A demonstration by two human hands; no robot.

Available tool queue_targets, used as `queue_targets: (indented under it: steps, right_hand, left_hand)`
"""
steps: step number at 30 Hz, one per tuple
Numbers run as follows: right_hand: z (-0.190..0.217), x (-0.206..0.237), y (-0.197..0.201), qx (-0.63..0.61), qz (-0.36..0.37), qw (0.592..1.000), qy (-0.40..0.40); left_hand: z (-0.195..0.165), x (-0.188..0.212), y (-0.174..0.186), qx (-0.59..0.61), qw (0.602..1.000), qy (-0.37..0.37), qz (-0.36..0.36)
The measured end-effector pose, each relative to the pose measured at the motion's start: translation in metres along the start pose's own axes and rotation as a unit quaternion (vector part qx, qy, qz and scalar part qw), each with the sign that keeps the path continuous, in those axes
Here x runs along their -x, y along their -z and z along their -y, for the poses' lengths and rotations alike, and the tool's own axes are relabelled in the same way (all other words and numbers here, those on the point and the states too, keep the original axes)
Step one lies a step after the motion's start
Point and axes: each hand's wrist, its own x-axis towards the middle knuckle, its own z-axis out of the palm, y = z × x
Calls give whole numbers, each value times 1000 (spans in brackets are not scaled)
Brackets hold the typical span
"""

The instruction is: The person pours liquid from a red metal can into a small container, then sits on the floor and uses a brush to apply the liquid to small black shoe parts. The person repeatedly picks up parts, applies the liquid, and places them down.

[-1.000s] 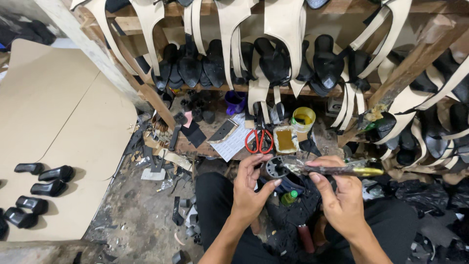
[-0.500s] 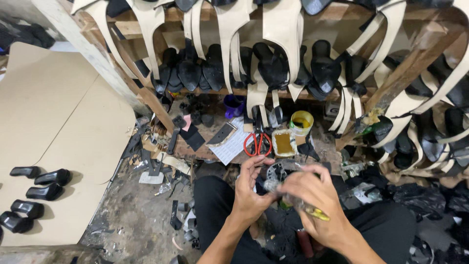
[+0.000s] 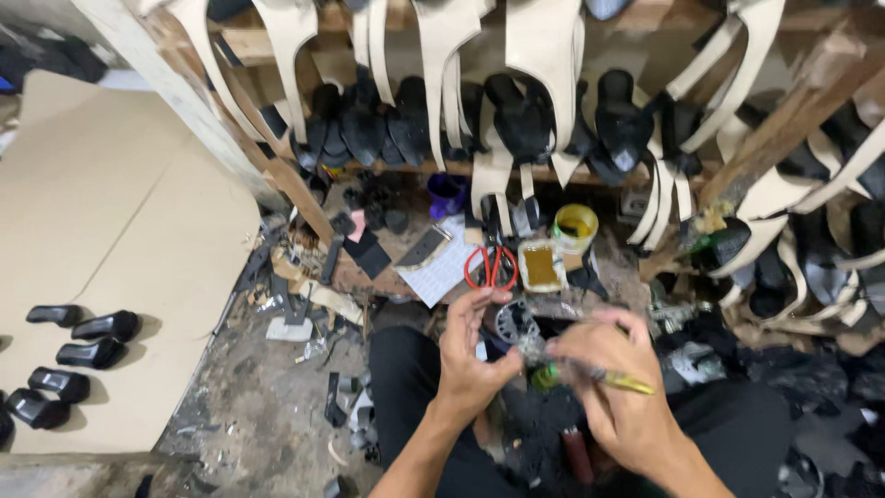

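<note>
My left hand [image 3: 470, 355] and my right hand [image 3: 613, 387] meet over my lap, above a black shoe piece [image 3: 544, 424]. The right hand grips a yellow-handled tool [image 3: 619, 379] that points left, its tip next to a small green thing [image 3: 546, 376] between the hands. My left fingers pinch at that same spot; what they hold is blurred. My black trousers [image 3: 406, 369] show beneath both hands.
Red-handled scissors [image 3: 490, 267], a square tin of brown glue [image 3: 540, 265] and a yellow-rimmed pot [image 3: 576, 224] lie just beyond my hands. Black shoe parts and cream straps [image 3: 544, 55] hang on a wooden rack. Black heels [image 3: 83, 337] sit on cardboard [image 3: 120, 212] at left.
The tool went from lying level across the shoe piece to sitting lower in my right hand. Both hands have closed in together over my lap.
</note>
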Motion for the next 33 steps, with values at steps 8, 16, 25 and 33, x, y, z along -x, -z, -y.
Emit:
queue_targets:
  steps: [8,16,25,33]
  right_hand:
    - [5,-3,-3,10,50,994,99]
    - [8,14,-5,-14,-12,1000,-8]
    - [-18,36,-2,-185,-155,934,-264]
    - [-6,17,-13,-64,-60,994,-65]
  left_hand:
    - [6,4,-6,-16,998,-50,26]
    - [-1,-4,-3,30,999,11,-18]
    - [-14,-8,2,248,948,195,-35]
    - [-8,-3,3,194,964,178,43]
